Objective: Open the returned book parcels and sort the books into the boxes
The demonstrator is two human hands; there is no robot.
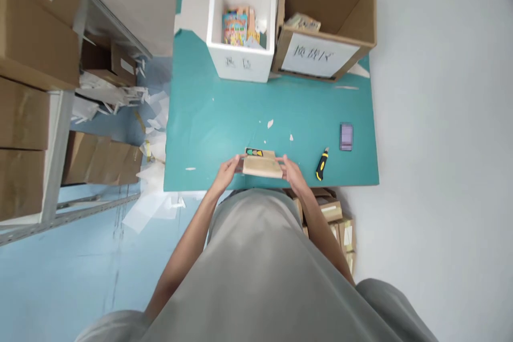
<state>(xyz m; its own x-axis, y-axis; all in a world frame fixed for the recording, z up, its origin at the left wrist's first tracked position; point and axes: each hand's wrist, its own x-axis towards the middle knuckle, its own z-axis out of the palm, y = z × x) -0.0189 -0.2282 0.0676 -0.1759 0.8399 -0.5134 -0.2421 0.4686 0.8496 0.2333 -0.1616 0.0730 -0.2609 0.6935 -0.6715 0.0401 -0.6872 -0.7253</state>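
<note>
At the front edge of the table, a small flat wood-coloured box is held between my two hands. A dark strip with green, tan and yellow shapes shows at its upper left. My left hand grips its left end, fingers at the side. On the opposite end, the fingers of my right hand press against the right side. The undersides of the fingers are hidden. To the right of my right hand lies a black and yellow utility knife.
The green-topped table carries a white bin with colourful printed items and an open cardboard box at the back. A purple phone-like object lies at right. Shelving with cartons stands left; paper scraps litter the floor.
</note>
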